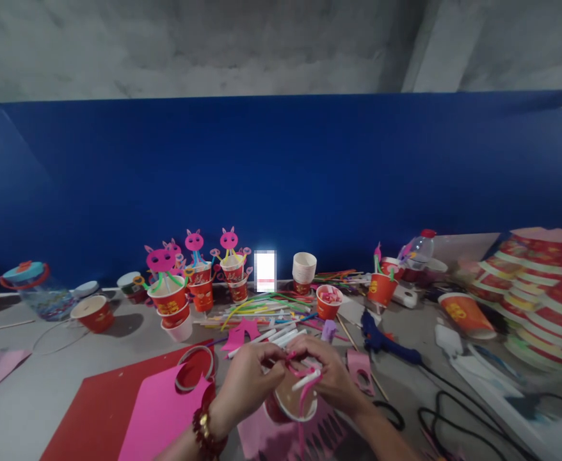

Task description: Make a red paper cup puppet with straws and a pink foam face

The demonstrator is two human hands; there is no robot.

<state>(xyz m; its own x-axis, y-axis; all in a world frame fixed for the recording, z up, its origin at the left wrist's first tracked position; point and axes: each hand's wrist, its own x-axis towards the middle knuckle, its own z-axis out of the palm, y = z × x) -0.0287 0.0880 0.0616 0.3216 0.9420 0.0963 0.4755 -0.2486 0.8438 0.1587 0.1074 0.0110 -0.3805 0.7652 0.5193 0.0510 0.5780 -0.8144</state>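
Note:
My left hand [258, 374] and my right hand [328, 368] are close together at the front middle, above a red paper cup [275, 410]. Both sets of fingers pinch a thin, bent pink pipe cleaner [302, 410], whose end hangs down over the cup's rim. A short white straw piece [306, 380] sits on it near my right fingers. The exact grip is partly hidden by my fingers. Under the cup lies pink paper [252, 438] with slits cut in it.
Cups with pink animal faces [162, 260] stand at the back left. Straws [266, 310] lie scattered behind my hands. A blue glue gun [391, 346] and its black cord lie right of them. Stacked red paper bowls [559, 307] rise at far right; red card [93, 410] lies left.

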